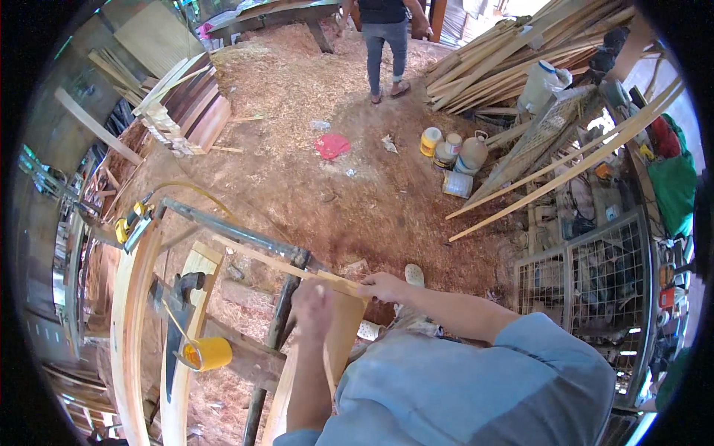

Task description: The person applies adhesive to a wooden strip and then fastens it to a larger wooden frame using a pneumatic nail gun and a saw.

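Observation:
A thin strip of pale wood [260,258] lies across the end of a wide wooden board [346,316] in front of me. My right hand [381,287] has its fingers closed on the near right end of the strip, by the board's corner. Over the board's left edge is my left hand [311,303], smeared by motion, so its fingers are unclear. Left of it, a yellow cup [210,353] with a thin stick in it sits beside a dark handsaw [177,334] on another plank [195,297]. Dark rails [230,227] run under the boards.
A yellow power tool [130,221] with a cord rests at the far left. Stacked timber [193,111] stands beyond it. Jugs and tins [470,154] are on the shavings-covered floor. Long strips [580,167] jut in from the right, above a wire-mesh frame [602,264]. Another person [385,44] stands at the back.

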`<state>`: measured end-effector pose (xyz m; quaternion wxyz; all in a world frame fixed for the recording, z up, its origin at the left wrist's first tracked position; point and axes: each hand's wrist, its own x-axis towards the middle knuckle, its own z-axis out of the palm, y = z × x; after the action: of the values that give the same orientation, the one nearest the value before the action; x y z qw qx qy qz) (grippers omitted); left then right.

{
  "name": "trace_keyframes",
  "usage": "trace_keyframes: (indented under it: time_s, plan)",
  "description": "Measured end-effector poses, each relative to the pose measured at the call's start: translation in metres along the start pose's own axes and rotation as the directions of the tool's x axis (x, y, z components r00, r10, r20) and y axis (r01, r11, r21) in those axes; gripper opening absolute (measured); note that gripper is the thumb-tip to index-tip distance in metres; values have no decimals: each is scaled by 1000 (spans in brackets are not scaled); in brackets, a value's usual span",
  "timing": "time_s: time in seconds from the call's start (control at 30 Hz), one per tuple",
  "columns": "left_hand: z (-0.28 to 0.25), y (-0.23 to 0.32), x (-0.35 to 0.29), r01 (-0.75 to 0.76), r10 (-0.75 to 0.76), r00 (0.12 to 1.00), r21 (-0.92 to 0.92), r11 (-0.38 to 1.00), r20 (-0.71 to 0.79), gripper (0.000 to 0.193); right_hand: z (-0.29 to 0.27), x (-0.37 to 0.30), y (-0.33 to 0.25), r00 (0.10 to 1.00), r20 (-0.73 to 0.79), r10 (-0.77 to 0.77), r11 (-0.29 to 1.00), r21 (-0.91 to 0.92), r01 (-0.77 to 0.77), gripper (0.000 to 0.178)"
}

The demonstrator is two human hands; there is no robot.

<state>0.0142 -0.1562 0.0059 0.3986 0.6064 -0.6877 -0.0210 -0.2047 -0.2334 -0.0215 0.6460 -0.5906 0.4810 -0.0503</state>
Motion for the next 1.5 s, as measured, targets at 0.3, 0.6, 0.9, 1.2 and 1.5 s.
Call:
trace_keyframes:
  time_s: [0.3,0.6,0.9,1.2,1.5]
  plan:
    - [26,24,-10,58,-52,990,-47,997,128,15,-2,-14,-5,996,37,81,985,152,-85,44]
    - [25,12,-20,90,-68,973,-92,992,220,33,-7,-13,-11,968,142,208,937,255,-238,46]
    - [15,18,-5,176,-160,962,-53,983,222,22,-21,7,1,923,327,201,895,322,-309,46]
    - [17,23,-9,167,-154,966,-46,985,206,17,-16,-4,5,913,364,185,897,318,-308,47]
    - [18,18,-14,150,-134,963,-54,987,234,12,-5,-5,11,945,326,-26,824,542,-164,37]
